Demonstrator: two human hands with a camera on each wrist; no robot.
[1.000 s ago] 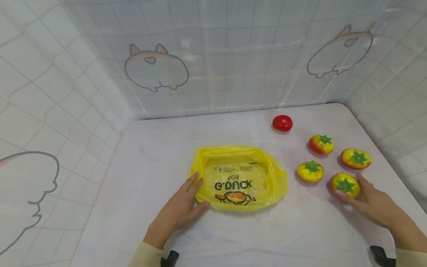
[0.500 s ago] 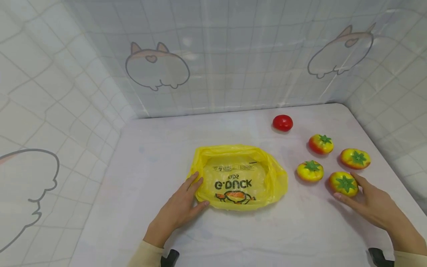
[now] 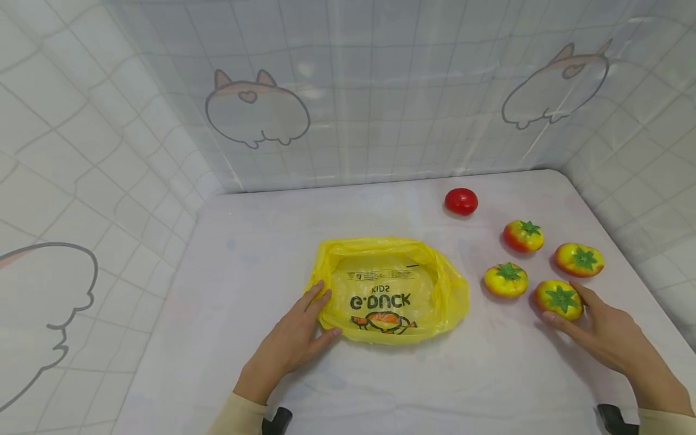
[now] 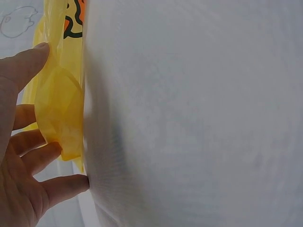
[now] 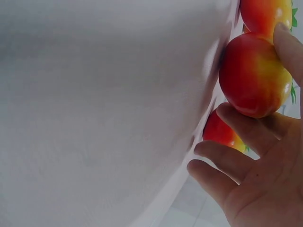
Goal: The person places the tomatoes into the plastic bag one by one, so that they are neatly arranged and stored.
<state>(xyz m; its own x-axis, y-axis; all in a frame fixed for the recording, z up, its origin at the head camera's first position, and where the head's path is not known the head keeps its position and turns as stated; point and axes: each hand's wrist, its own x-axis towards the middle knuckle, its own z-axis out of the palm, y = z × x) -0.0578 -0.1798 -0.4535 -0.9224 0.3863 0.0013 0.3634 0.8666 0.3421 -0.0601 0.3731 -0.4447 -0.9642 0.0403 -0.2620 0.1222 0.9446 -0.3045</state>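
Observation:
A yellow plastic bag (image 3: 451, 296) with printed duck lettering lies mouth-up at mid-table, its rim spread wide. My left hand (image 3: 292, 339) rests against its left side. In the left wrist view the thumb touches the bag wall (image 4: 61, 109), with the fingers loosely spread beside it. My right hand (image 3: 614, 332) holds a yellow-red tomato (image 3: 559, 300) with a green star-shaped calyx, between thumb and fingers. In the right wrist view the thumb lies on one side of this tomato (image 5: 251, 78) and fingertips touch the opposite side; the outer fingers are spread.
Just left of the held tomato sits a yellow tomato (image 3: 505, 281). Beyond are a red-yellow tomato (image 3: 523, 235), another yellow one (image 3: 579, 260) near the right edge, and a plain red tomato (image 3: 461, 201) toward the back. Tile-patterned curtains (image 3: 370, 109) border the table.
My right hand has shifted slightly left, and the tomato in it has moved a little the same way. The left hand and bag stay as they were.

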